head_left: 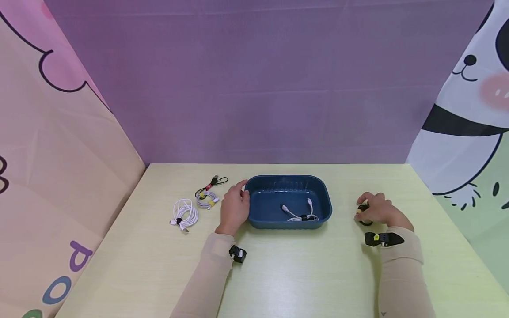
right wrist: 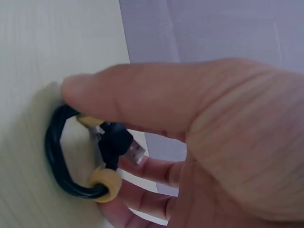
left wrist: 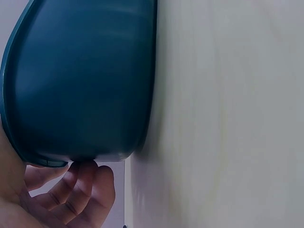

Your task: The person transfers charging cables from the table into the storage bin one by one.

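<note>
My left hand (head_left: 234,206) grips the left end of a dark blue plastic basin (head_left: 288,224). In the left wrist view, several fingers (left wrist: 102,187) bend against the basin's outer wall, below the rim; the thumb is mostly hidden. Inside the basin lies a white cable (head_left: 304,217) bundled with a black tie. Off to the right, my right hand (head_left: 379,210) pinches a coiled black USB cable (right wrist: 57,152) with yellow ties between thumb and fingers. The coil stands on edge close over the table, its metal plug (right wrist: 135,152) showing beneath the thumb.
Left of the basin lie a coiled white cable (head_left: 191,216) with a black tie, a whitish cable (head_left: 203,204) with yellow ties, and a black cable (head_left: 223,179) with a red tie. A purple cloth backdrop (head_left: 262,88) rises behind the pale table (head_left: 302,278).
</note>
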A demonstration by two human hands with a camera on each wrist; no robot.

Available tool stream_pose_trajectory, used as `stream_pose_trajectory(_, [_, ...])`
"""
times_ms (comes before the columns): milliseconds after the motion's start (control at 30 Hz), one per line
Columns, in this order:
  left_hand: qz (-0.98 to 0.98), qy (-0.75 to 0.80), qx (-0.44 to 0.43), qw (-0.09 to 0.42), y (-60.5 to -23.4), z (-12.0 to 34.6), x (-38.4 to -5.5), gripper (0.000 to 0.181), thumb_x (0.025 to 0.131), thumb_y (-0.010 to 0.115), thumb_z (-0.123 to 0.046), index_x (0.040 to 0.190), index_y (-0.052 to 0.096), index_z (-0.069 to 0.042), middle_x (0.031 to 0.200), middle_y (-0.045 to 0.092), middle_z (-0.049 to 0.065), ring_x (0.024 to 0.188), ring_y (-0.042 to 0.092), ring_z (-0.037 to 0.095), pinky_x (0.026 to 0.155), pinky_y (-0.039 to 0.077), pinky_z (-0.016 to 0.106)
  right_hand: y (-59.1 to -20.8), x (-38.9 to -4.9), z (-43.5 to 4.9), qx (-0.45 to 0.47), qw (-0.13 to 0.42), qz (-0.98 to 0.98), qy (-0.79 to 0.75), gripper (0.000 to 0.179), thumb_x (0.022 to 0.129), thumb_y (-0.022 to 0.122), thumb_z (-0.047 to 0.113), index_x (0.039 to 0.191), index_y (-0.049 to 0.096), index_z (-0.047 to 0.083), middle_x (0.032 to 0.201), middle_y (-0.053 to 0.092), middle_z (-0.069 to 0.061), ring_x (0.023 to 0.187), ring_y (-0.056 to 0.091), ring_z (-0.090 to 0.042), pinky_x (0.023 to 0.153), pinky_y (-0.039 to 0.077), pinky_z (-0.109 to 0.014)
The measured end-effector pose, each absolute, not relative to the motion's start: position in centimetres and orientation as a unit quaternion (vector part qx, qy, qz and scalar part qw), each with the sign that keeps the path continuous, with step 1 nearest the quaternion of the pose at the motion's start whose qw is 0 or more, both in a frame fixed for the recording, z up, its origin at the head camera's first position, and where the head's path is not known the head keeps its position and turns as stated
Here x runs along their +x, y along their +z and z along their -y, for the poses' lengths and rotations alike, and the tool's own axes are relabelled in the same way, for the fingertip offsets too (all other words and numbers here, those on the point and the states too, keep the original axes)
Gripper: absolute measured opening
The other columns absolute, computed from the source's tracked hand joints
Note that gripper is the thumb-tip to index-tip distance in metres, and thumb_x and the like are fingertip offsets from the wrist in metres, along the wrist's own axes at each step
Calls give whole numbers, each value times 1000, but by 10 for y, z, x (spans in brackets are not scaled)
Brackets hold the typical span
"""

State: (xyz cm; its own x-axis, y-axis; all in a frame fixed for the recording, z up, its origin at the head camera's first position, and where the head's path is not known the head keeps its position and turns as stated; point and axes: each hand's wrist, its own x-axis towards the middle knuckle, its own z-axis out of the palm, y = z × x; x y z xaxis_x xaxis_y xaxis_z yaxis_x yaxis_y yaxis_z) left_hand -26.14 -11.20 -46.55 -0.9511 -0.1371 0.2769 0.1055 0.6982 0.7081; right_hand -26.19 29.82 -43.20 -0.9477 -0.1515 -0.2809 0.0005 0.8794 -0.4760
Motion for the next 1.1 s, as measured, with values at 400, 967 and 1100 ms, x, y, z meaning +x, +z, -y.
stream_pose_trajectory(400, [908, -393, 8, 143, -464, 113, -261, 38, 104, 56, -16, 142, 60, -10, 88, 60, 10, 66, 52, 20, 56, 38, 30, -438, -266, -296, -39, 138, -954, -262, 41, 83, 76, 19, 115, 55, 1, 118, 39, -35, 104, 39, -54, 84, 40, -58])
stream_pose_trajectory(967, [909, -393, 13, 136, -465, 113, -261, 39, 104, 56, -16, 143, 60, -12, 89, 60, 10, 66, 52, 20, 56, 39, 30, -438, -267, -295, -50, 126, -961, -242, 45, 81, 77, 17, 115, 54, -1, 119, 45, -35, 108, 45, -56, 88, 42, -61])
stream_pose_trajectory(1100, [910, -391, 13, 137, -465, 112, -262, 39, 104, 56, -16, 143, 60, -12, 90, 60, 10, 67, 52, 20, 57, 39, 29, -439, -267, -294, -49, 122, -961, -244, 44, 81, 76, 16, 115, 54, -2, 120, 46, -33, 108, 45, -54, 89, 42, -60])
